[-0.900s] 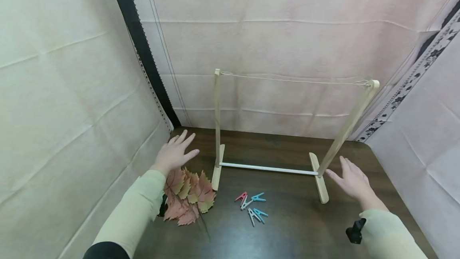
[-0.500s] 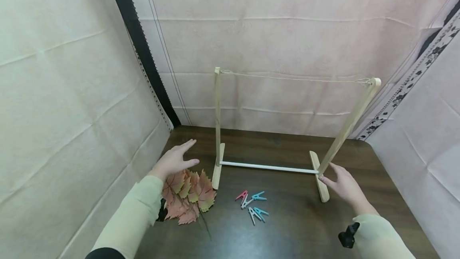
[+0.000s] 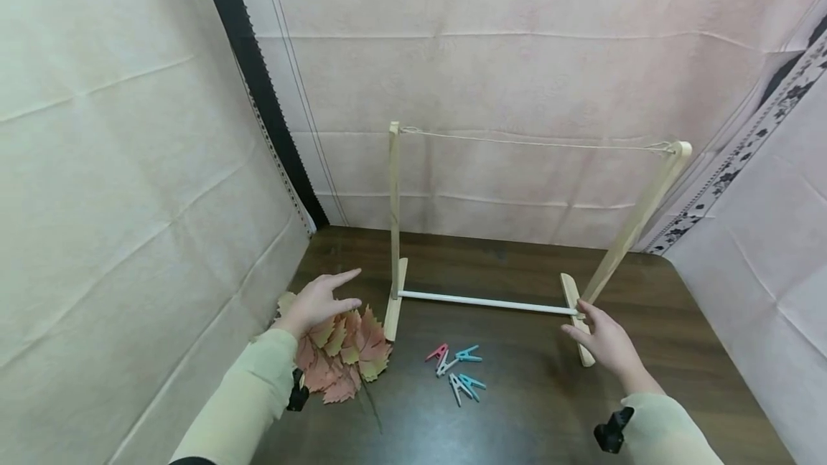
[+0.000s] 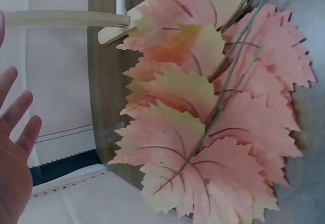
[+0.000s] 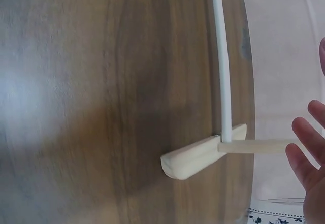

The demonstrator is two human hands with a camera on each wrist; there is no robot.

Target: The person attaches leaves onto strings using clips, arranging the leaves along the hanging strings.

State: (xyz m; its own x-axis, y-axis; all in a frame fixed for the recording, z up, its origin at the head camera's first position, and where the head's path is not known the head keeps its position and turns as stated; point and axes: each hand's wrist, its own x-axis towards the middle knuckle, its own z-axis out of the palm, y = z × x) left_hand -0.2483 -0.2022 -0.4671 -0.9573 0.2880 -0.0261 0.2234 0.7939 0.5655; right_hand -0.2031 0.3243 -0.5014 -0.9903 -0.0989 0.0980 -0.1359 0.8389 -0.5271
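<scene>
Spread and empty, the left hand (image 3: 316, 305) is by the leaves (image 3: 342, 361) at the left of the bench (image 3: 517, 407), the right hand (image 3: 606, 341), likewise, near the right end of the rack (image 3: 487, 301), which a careless sideways knock might topple.

Wooden stand (image 3: 487, 301) and leaves (image 3: 342, 361) side by side on a dark tabletop (image 3: 517, 393)
The stand is upright: two pale posts (image 3: 395, 214) on flat feet (image 3: 395, 307), joined low down by a white rod (image 3: 452, 297) and near the top by a thin cord (image 3: 517, 141). Pinkish-red with yellow-green patches and toothed edges, the leaves lie overlapping in a bunch beside the foot on the left, their thin green stems (image 4: 197, 147) gathered together.
</scene>
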